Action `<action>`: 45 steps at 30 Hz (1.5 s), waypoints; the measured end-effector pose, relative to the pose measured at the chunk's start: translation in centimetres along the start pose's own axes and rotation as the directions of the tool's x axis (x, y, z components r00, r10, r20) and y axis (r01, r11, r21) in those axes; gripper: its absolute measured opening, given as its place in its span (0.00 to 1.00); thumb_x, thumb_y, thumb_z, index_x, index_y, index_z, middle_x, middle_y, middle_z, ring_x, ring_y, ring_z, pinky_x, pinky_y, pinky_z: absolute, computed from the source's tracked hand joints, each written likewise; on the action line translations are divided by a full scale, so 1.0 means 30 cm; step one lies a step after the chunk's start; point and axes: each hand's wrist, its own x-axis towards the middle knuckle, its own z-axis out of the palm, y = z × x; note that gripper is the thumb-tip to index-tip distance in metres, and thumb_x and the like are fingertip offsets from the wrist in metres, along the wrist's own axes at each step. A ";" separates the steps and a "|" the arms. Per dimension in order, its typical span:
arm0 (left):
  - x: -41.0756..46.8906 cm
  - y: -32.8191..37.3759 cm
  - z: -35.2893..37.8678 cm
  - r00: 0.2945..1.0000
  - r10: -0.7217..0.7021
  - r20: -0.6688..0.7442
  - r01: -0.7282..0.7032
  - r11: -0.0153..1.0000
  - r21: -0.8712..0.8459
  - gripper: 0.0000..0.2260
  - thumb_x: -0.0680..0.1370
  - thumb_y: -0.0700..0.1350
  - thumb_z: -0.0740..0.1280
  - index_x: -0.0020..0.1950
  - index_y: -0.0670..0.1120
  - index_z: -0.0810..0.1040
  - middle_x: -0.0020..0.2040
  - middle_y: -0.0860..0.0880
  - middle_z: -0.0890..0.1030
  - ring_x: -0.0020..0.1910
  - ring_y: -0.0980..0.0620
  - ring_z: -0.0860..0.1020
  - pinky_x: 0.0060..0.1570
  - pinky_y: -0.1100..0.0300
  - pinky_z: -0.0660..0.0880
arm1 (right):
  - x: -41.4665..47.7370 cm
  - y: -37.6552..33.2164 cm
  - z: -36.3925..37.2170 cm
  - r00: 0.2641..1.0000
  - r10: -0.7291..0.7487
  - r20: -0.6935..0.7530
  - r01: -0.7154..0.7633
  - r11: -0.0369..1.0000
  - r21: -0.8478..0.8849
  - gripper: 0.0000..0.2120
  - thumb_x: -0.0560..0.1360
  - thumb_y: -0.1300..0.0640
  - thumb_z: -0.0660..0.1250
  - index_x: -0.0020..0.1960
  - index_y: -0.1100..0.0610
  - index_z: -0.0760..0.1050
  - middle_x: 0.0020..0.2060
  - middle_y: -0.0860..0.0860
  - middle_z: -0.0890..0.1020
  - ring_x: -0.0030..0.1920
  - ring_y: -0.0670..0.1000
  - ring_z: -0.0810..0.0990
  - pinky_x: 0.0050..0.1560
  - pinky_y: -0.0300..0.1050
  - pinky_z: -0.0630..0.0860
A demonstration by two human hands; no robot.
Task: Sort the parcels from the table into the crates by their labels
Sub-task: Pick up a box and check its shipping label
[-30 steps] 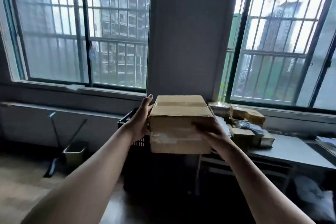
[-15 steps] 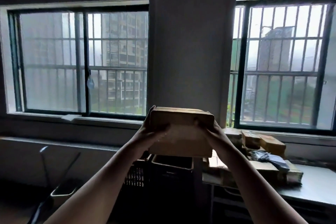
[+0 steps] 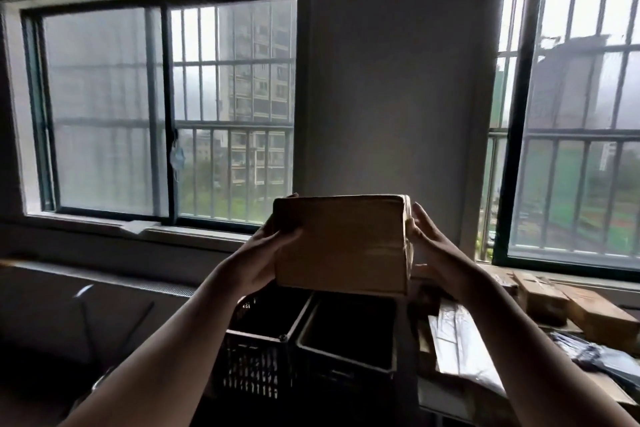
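Cardboard parcel [image 3: 341, 246], plain brown, is held at chest height in front of the pillar between the two windows, directly above the two dark crates on the floor.

Left hand [image 3: 266, 253]: thumb laid across the near face, fingers wrapped round the left end, with tips showing at the top far corner. This is a firm grip.

Right hand [image 3: 433, 246]: fingers nearly straight and pressed flat against the right end, thumb low by the bottom corner. It is bracing rather than clasping.

Risks, as judged:
- The right side holds by pressure alone. If the squeeze eases, that end could slide and the parcel fall into whichever crate lies under it, the lattice crate [image 3: 256, 367] on the left or the solid-walled crate [image 3: 343, 362] on the right, so it would be sorted by chance.
- The parcel is backlit by the windows and its near face is dim, with no label legible there. A misread label would send it to the wrong crate.

Orientation: the long axis runs left to right, close to level. A broad face is turned toward the person, and the taped right end is seen narrowly, at an angle.

More boxes [image 3: 595, 315] wait on the table [image 3: 450, 402] at the right.
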 end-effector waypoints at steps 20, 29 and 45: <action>1.225 -0.429 -0.646 0.978 0.052 -0.200 -0.001 0.970 0.243 0.33 0.72 0.76 0.62 0.71 0.59 0.75 0.72 0.48 0.75 0.67 0.50 0.77 0.66 0.43 0.73 | 0.966 0.624 0.021 0.835 -0.202 -0.513 0.074 0.963 -0.258 0.28 0.72 0.58 0.77 0.67 0.50 0.67 0.54 0.46 0.82 0.50 0.40 0.83 0.45 0.38 0.82; 1.460 -0.553 -0.650 0.958 0.278 -0.070 -0.230 0.890 0.395 0.28 0.70 0.59 0.74 0.68 0.61 0.71 0.53 0.59 0.83 0.52 0.59 0.80 0.58 0.57 0.77 | 1.270 0.876 -0.023 0.782 -0.198 -0.591 -0.028 0.936 -0.350 0.28 0.70 0.49 0.79 0.63 0.41 0.67 0.52 0.35 0.79 0.51 0.45 0.82 0.51 0.49 0.80; 1.851 -0.626 -0.828 0.964 0.134 -0.228 -0.146 0.988 -0.040 0.21 0.77 0.52 0.73 0.68 0.48 0.78 0.59 0.43 0.84 0.55 0.43 0.83 0.49 0.48 0.83 | 1.683 1.032 -0.288 0.931 -0.008 -0.365 0.002 1.000 -0.015 0.36 0.63 0.31 0.76 0.61 0.54 0.78 0.44 0.56 0.84 0.42 0.47 0.83 0.46 0.51 0.82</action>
